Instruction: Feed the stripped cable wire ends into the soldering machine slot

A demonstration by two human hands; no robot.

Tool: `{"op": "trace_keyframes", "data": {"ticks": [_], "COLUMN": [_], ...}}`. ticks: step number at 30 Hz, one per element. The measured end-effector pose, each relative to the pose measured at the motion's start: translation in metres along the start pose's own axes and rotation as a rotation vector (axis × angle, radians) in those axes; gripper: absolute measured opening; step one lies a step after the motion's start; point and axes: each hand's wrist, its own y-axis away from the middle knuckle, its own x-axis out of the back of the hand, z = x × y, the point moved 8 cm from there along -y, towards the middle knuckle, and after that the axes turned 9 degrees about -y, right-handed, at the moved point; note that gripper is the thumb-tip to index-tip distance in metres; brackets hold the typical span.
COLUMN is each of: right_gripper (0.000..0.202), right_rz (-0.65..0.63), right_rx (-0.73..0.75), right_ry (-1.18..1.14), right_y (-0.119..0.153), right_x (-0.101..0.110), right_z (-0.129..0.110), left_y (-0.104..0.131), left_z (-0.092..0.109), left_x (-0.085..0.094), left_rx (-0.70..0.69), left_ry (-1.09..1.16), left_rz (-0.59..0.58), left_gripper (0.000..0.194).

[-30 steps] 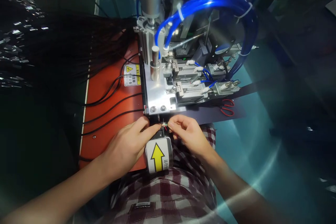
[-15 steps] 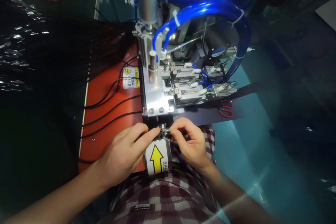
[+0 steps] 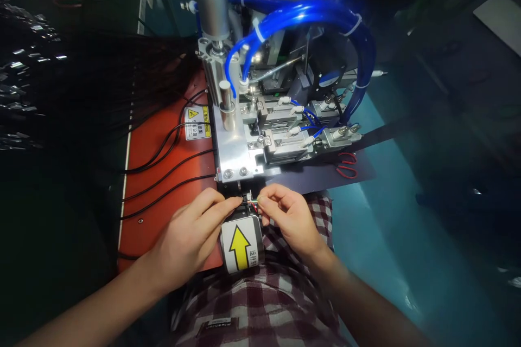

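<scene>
Thin coloured wires, red and light ones among them, cross a small black-and-metal fixture at the front of the machine. At their right end, my right hand pinches them between thumb and index finger. My left hand is closed on the left side, its index fingertip at the fixture where the wires begin. Whatever lies under those left fingers is hidden. Just below sits a white label with a yellow arrow on a rounded cover.
Behind my hands stands a machine with a metal plate, pneumatic cylinders and blue air hoses. Black cables cross the orange surface at left. Red-handled scissors lie on the dark plate at right.
The view has shifted slightly, so the machine appears a little further left. Both hands stay at the fixture; slightly more of the wires shows beside my right fingertips.
</scene>
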Motion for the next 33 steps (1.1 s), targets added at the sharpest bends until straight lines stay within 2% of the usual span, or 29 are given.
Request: {"op": "trace_keyframes", "data": {"ticks": [4, 7, 9, 11, 13, 15, 17, 20, 25, 28, 33], "right_gripper": [0.018, 0.017, 0.013, 0.011, 0.010, 0.010, 0.014, 0.014, 0.012, 0.013, 0.015], "right_rz": [-0.038, -0.010, 0.039, 0.051, -0.018, -0.112, -0.143, -0.123, -0.036, -0.026, -0.058], "right_rx": [-0.056, -0.014, 0.121, 0.343, 0.582, 0.747, 0.835, 0.796, 0.504, 0.396, 0.258], "right_ry": [-0.066, 0.014, 0.137, 0.296, 0.445, 0.566, 0.671, 0.725, 0.494, 0.449, 0.458], "right_y": [-0.001, -0.003, -0.002, 0.006, 0.019, 0.033, 0.043, 0.046, 0.038, 0.036, 0.034], "right_x": [-0.002, 0.000, 0.002, -0.001, -0.012, -0.023, -0.029, -0.031, -0.026, -0.025, -0.022], "right_z": [0.002, -0.001, -0.012, -0.032, -0.051, -0.062, -0.066, -0.065, -0.052, -0.046, -0.038], "left_y": [-0.001, 0.000, -0.001, -0.005, -0.008, -0.007, -0.006, -0.005, -0.002, -0.001, 0.001], "left_z": [-0.005, -0.004, -0.005, -0.007, -0.005, 0.000, 0.002, 0.001, -0.002, -0.001, -0.001], "left_x": [-0.001, -0.001, 0.003, 0.002, -0.003, -0.009, -0.009, -0.007, -0.004, -0.008, -0.022], "left_rx": [0.056, 0.068, 0.135, 0.268, 0.416, 0.548, 0.634, 0.666, 0.636, 0.666, 0.764], "left_ry": [0.066, 0.074, 0.115, 0.223, 0.387, 0.545, 0.633, 0.651, 0.644, 0.645, 0.772], "left_rz": [0.014, 0.029, 0.033, -0.042, -0.190, -0.321, -0.350, -0.267, -0.098, -0.130, -0.265], "left_gripper": [0.035, 0.034, 0.032, 0.026, 0.019, 0.016, 0.016, 0.012, 0.009, 0.010, 0.013]}}
